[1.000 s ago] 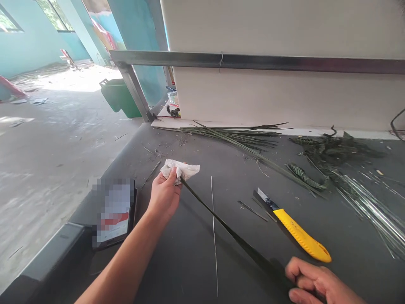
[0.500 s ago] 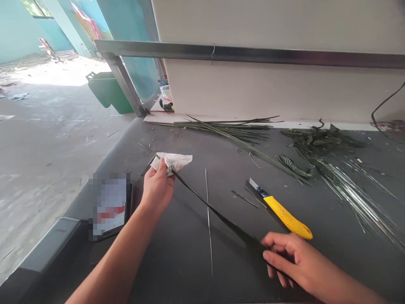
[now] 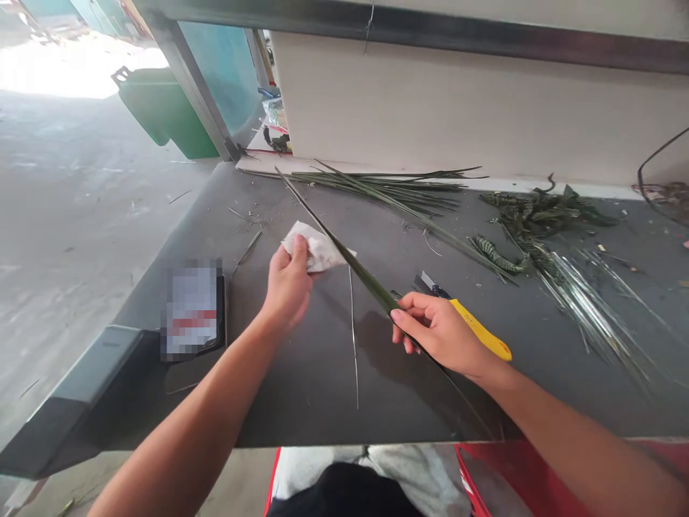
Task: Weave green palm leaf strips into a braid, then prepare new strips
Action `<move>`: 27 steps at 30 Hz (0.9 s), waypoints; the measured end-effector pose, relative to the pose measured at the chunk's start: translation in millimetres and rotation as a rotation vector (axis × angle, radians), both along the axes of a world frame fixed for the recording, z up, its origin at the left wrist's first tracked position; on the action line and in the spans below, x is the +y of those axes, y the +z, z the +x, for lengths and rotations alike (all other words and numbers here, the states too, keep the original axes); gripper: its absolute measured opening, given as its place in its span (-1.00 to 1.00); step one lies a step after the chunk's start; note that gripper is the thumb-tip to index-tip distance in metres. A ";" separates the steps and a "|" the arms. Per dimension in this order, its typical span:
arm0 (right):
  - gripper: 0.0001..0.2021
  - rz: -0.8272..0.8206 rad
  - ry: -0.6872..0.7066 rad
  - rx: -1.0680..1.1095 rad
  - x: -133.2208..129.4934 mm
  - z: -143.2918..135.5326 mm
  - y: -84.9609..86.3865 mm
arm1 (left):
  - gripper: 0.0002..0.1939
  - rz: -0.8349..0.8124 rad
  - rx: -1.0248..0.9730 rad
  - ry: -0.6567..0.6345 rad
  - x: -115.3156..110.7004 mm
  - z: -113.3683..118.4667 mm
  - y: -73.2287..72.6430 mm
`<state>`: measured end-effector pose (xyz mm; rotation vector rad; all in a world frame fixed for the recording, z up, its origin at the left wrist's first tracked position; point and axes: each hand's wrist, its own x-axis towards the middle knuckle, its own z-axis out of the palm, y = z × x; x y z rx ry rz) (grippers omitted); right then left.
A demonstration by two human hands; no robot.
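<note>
In my left hand is a folded white tissue, gripped between thumb and fingers. My right hand pinches a long, narrow green leaf, whose tip points away to the upper left. The leaf passes just over or against the tissue's right edge; I cannot tell whether they touch. Beyond my right hand lies a yellow utility knife with its blade out, partly hidden by the hand. A thin straight wire rests on the dark table between my hands.
Long green leaf strips lie at the back. On the right are a heap of woven and crumpled leaves and a bundle of shiny wires. A phone-like device sits left. A metal rail crosses above; a green bin stands beyond.
The leaf has come out of the tissue in my left hand. My right hand has moved up and left with the leaf, whose tip now points free. The view has tilted down.
</note>
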<state>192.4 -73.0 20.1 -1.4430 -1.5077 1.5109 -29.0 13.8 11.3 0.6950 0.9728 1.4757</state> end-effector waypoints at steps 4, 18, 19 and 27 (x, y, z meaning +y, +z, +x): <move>-0.72 0.082 -0.021 0.032 13.9 -17.6 -1.1 | -0.66 -0.005 0.085 -0.270 -17.6 13.9 -2.5; -0.77 0.087 -0.064 0.104 18.0 -33.0 -16.5 | -0.76 -0.061 0.064 -0.741 -32.5 14.8 -0.3; -0.78 0.089 -0.064 0.110 18.1 -33.0 -17.4 | -0.75 -0.040 0.083 -0.758 -32.6 15.0 -1.4; -0.85 0.129 -0.059 0.057 16.5 -33.6 -15.8 | -0.79 -0.019 0.144 -0.711 -33.7 21.3 -5.2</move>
